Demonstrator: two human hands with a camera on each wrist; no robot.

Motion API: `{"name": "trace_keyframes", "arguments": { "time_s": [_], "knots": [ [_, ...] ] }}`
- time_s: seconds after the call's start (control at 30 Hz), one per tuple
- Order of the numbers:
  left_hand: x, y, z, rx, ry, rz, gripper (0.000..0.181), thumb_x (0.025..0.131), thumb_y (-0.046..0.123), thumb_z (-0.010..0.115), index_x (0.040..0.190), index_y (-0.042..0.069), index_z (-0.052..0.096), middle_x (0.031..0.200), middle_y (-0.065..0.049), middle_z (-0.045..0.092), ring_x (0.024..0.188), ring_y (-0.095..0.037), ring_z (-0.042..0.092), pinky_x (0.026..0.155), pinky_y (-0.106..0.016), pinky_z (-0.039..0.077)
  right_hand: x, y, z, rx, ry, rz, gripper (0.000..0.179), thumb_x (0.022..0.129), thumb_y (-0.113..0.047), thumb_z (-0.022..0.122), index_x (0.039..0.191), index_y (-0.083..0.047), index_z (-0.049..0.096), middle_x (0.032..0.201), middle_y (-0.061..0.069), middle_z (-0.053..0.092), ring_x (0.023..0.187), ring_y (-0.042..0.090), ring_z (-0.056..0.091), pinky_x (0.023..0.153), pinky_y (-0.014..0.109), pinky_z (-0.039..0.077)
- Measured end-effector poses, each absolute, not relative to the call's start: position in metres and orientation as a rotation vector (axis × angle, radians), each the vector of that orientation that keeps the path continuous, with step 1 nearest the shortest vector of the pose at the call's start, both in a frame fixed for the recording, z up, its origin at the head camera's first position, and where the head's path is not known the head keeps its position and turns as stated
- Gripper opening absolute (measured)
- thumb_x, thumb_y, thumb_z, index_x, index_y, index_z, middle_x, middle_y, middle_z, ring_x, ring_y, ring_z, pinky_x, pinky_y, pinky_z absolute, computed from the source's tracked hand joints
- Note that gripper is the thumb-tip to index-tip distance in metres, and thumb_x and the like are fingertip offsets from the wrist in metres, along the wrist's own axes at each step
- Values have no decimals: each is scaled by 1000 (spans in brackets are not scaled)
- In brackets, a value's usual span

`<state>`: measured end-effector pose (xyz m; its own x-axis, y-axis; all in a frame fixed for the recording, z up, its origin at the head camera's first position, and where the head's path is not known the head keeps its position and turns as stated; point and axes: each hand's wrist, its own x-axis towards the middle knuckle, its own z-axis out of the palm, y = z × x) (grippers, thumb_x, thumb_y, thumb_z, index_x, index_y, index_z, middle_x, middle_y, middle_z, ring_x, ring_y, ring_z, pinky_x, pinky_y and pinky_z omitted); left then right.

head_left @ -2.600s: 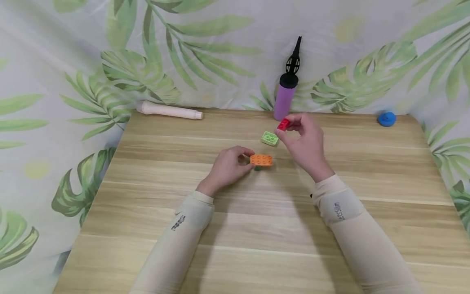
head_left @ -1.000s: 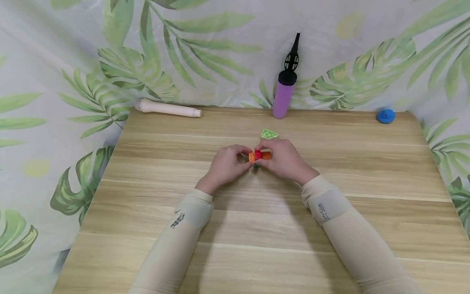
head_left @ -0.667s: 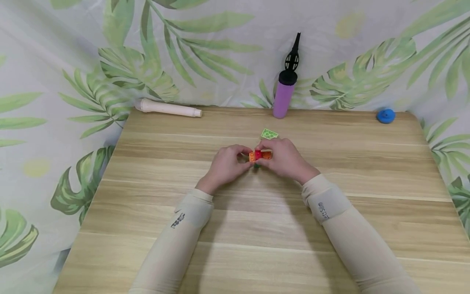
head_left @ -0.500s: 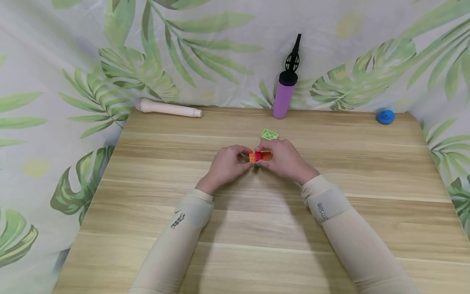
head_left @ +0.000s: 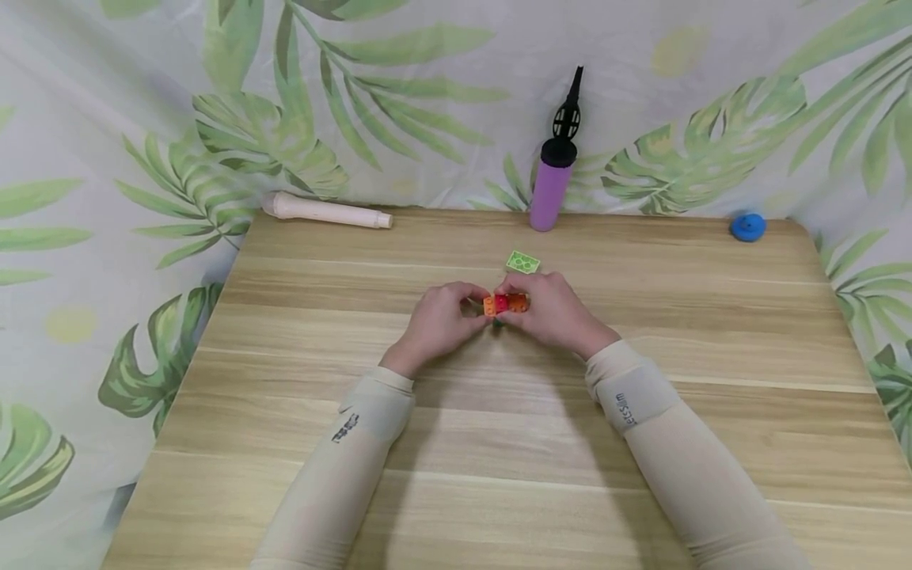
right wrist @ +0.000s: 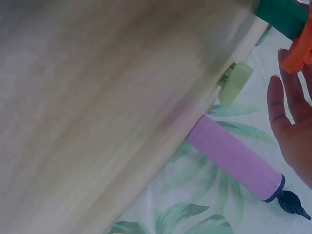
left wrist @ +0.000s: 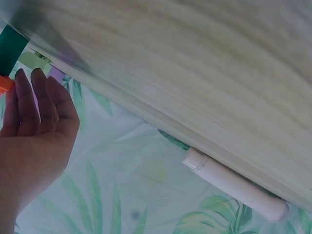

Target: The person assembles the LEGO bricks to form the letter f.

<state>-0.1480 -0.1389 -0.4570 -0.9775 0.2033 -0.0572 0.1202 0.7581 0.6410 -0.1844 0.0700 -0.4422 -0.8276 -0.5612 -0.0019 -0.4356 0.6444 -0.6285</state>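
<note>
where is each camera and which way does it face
Head: worn on the head, facing forward and down over the wooden tabletop; the left hand, right hand and sleeved forearms show.
Left wrist: worn there, tilted, facing across the tabletop toward the leafy backdrop and microphone; the left hand shows at the picture's left edge.
Right wrist: worn there, tilted, facing the backdrop and purple balloon pump; the right hand shows at the picture's right edge.
Both wrist views share the dark green brick, orange brick and light green brick.
</note>
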Motion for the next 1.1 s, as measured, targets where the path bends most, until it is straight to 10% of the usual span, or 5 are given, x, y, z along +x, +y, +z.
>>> {"name": "trace_keyframes", "arguments": {
  "time_s": [1.1],
  "knots": [
    [-150, -137, -460, 288, 2822, 1030, 35, 93, 26, 84, 123, 9, 78, 114, -5, 78, 98, -23, 69, 85, -37, 56, -185, 77, -453, -834, 2609, -1044, 27, 91, -21, 86, 115, -20, 73, 118, 0, 78, 107, 24, 71, 98, 48, 56]
  ]
}}
